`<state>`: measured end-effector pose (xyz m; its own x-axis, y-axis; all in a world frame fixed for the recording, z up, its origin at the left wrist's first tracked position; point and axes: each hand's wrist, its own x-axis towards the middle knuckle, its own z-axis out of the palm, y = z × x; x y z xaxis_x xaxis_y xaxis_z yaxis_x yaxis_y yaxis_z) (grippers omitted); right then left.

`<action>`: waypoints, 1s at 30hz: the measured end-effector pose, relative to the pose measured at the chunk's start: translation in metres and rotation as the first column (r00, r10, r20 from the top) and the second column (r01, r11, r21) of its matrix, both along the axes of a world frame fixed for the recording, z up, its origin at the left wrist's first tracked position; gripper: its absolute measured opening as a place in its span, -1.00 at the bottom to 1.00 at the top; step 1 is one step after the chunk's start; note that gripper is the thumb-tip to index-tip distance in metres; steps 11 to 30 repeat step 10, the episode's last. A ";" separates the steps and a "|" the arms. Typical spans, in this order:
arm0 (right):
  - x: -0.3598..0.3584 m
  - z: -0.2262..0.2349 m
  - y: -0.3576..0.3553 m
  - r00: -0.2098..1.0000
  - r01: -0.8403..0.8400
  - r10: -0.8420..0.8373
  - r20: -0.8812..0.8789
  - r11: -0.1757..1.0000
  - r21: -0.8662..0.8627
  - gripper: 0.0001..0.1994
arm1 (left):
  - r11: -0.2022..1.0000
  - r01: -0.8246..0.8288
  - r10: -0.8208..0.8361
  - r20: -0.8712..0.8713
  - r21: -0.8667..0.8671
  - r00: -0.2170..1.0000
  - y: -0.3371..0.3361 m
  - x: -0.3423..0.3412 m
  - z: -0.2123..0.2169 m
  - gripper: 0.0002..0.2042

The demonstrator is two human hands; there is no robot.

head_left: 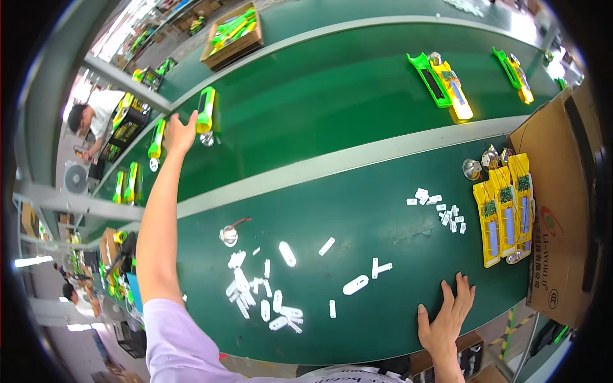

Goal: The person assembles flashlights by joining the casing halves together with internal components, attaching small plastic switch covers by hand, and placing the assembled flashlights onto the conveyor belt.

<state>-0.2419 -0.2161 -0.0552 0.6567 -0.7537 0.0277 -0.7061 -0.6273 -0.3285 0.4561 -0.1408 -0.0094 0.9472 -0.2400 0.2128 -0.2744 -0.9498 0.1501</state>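
My left hand [180,134] reaches far out over the green conveyor belt at the upper left, thumb and fingers apart. Just right of its thumb lies a green-and-yellow flashlight housing [205,110] with a silver reflector [207,138] at its near end. Another green-and-yellow housing [156,138] is close to the hand's left side; whether the fingers touch either one is hard to tell. At the lower right, my right hand [447,313] rests on the green worktable [396,242] with its fingers spread. Loose white plastic strips [242,284] are scattered on the table's left half.
Yellow housings [507,210] with blue batteries and circuit boards lie beside a tall cardboard box [562,204] at right. Small white pieces [440,207] sit near them. An opened flashlight [447,89] is on the belt. A metal frame post [128,83] stands at left; co-workers sit beyond.
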 end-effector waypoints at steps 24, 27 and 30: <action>-0.021 -0.010 0.012 0.963 -0.161 0.181 0.197 0.980 -0.115 -0.41 | 0.909 0.333 -0.416 0.526 0.249 0.742 0.366 -0.394 0.045 -0.51; -0.021 -0.010 0.012 0.963 -0.161 0.181 0.197 0.980 -0.115 -0.41 | 0.909 0.333 -0.416 0.526 0.249 0.742 0.366 -0.394 0.045 -0.51; -0.021 -0.010 0.012 0.963 -0.161 0.181 0.197 0.980 -0.115 -0.41 | 0.909 0.333 -0.416 0.526 0.249 0.742 0.366 -0.394 0.045 -0.51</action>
